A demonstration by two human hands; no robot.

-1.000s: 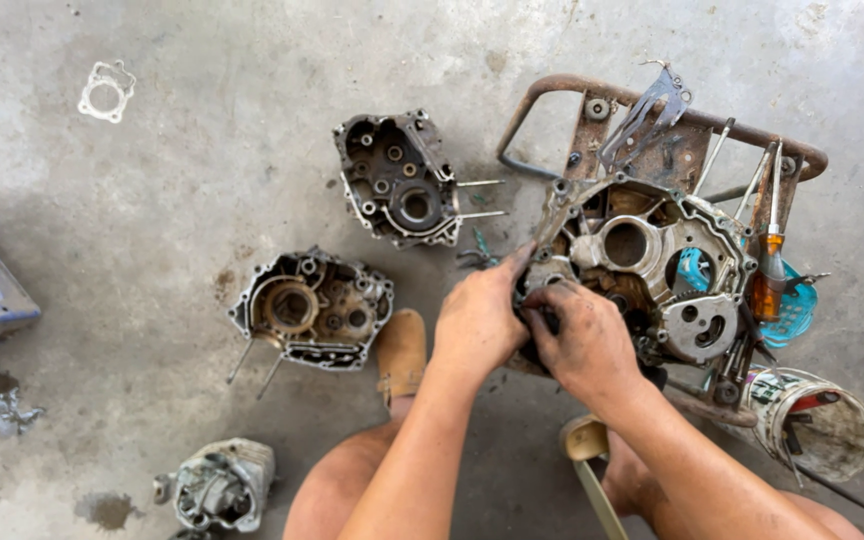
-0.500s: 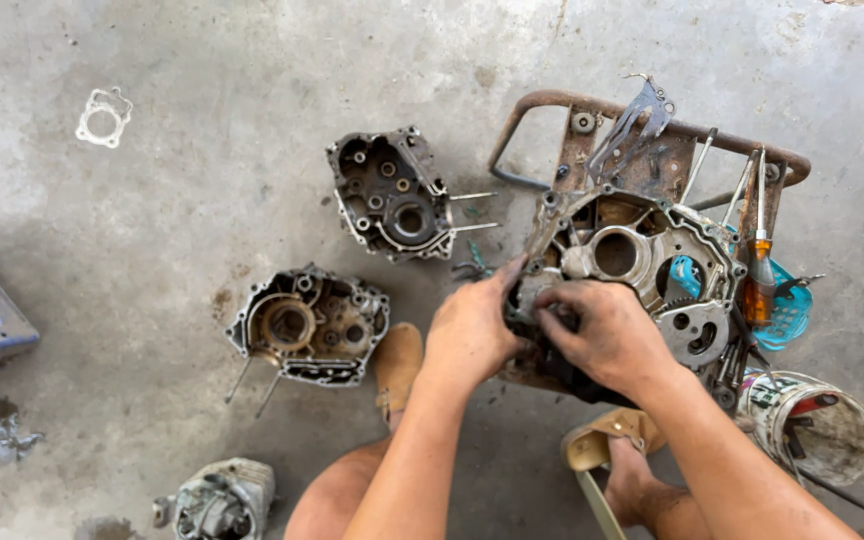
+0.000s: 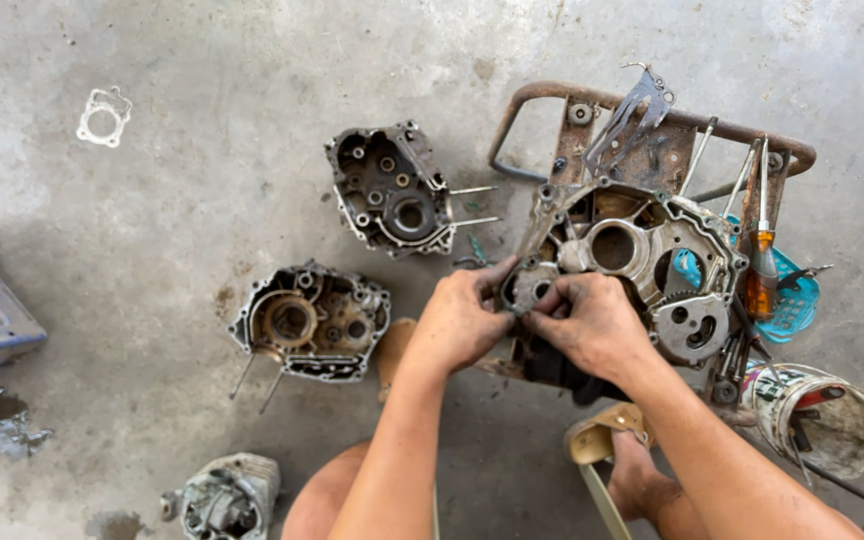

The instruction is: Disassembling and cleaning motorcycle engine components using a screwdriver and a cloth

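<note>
Grey concrete floor (image 3: 202, 90), oily and stained. Big engine case (image 3: 642, 260) propped on a rusty frame (image 3: 552, 95) at right. Both hands meeting at the case's lower left corner: left hand (image 3: 460, 322) curled, fingers pinching a small gear (image 3: 530, 291) seated there; right hand (image 3: 592, 322) closed, fingertips pressed on the same gear from the other side. Second case half (image 3: 392, 190) lying on the floor above the left hand, studs sticking out to the right. Third case half (image 3: 310, 322) just left of the left wrist. Gasket (image 3: 104, 115) far off, upper left. Orange-handled screwdriver (image 3: 760, 270) and blue basket (image 3: 797, 300) beside the frame; dirty bucket (image 3: 822, 420) below them.
</note>
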